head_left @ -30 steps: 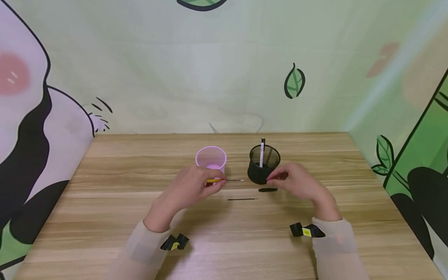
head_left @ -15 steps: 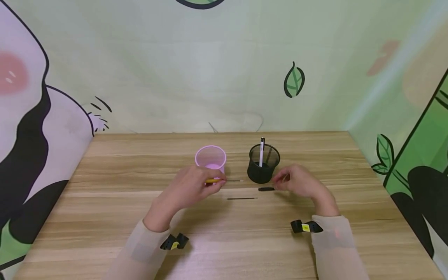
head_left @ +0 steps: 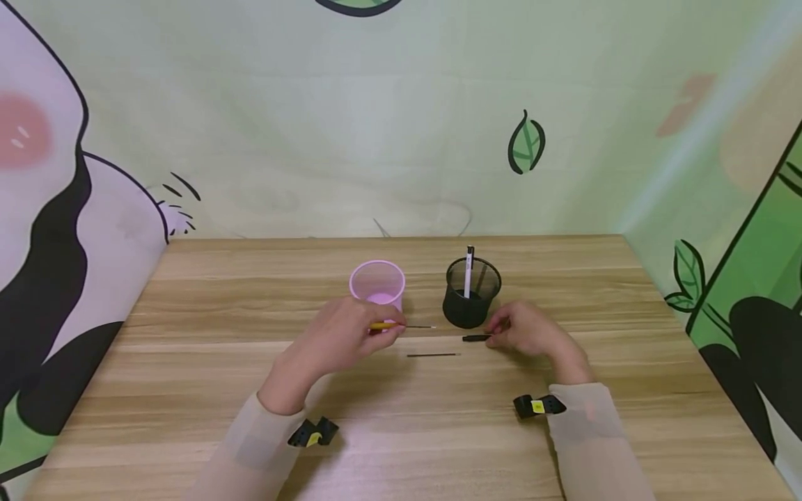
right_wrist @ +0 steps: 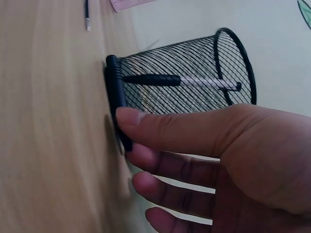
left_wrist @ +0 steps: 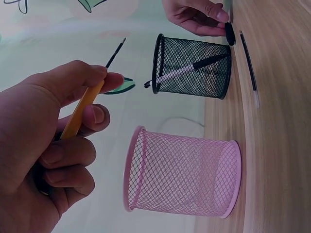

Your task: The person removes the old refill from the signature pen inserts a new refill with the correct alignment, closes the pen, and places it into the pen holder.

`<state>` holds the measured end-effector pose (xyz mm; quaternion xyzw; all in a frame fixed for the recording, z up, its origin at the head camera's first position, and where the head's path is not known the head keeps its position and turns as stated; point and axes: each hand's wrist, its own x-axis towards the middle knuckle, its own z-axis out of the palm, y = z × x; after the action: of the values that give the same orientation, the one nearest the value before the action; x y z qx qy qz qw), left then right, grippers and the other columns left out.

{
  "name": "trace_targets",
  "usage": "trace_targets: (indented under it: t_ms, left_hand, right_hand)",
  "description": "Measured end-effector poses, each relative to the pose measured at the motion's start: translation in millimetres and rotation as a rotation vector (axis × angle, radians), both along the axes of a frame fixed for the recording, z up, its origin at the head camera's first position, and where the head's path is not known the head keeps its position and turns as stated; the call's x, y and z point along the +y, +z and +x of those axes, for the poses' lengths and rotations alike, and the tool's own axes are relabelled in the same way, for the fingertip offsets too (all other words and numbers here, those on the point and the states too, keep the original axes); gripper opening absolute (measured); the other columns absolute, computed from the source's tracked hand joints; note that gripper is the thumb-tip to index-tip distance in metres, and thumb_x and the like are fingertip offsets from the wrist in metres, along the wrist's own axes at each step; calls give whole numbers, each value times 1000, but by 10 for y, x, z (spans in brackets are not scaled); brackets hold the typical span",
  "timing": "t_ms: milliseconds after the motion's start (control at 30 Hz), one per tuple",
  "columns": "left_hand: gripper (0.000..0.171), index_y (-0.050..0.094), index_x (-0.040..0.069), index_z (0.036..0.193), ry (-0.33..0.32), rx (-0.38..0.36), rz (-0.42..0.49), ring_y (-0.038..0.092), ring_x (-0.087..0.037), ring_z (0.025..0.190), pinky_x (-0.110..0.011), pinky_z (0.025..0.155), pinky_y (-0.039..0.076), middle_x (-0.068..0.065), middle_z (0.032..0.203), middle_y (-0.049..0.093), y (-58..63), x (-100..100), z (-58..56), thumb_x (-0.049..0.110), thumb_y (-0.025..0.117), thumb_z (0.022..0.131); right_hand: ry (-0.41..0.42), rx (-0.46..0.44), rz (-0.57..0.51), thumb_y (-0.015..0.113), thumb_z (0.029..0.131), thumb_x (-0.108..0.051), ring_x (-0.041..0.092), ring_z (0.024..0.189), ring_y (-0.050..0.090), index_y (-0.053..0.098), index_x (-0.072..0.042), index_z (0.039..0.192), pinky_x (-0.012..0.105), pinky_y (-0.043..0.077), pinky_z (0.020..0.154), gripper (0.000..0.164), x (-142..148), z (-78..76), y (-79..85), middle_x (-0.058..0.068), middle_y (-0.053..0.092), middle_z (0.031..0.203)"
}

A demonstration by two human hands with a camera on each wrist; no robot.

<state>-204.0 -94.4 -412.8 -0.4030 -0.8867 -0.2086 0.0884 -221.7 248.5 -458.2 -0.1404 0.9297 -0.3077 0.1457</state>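
Observation:
My left hand grips a yellow pen barrel just in front of the pink mesh cup. From the barrel's end a thin dark refill sticks out, pointing right. By the black mesh cup, my right hand pinches one end of a black pen grip section between thumb and index finger. That piece is at the table surface; its free end points left in the head view. A second, loose refill lies on the table between the hands, nearer the body.
The pink mesh cup stands behind my left hand. To its right is the black mesh cup, holding a white pen with a black grip. The wooden table meets a printed cloth backdrop at its far edge.
My right hand has shifted slightly right, then down onto the right end of the black grip section, and now pinches it. The left hand with the yellow barrel has barely moved.

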Motion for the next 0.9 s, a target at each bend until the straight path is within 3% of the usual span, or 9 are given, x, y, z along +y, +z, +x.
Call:
trace_targets:
  t_ms: [300,600,900]
  left_hand:
    - [13,80,24,102,3,0,-19,57,-2,62,-24,61,47,13,89,77,9,-14,6,30,68,100]
    - [12,80,24,101,-2,12,-14,61,-4,65,-26,62,49,13,91,77,9,-14,4,30,70,99]
    - [13,80,25,102,6,3,-13,60,-4,65,-25,62,48,14,91,77,6,-13,9,30,68,100]
  right_hand:
    - [-19,24,59,82,87,-13,15,84,62,79,-10,93,33,50,78,8,-60,-35,-42,1,74,91]
    - [-7,32,52,82,87,-14,15,85,60,78,-12,92,33,48,79,7,-22,-38,-47,1,74,93]
    - [14,17,27,81,89,-16,15,81,58,78,-12,91,32,47,74,5,-29,37,100,-1,73,90]
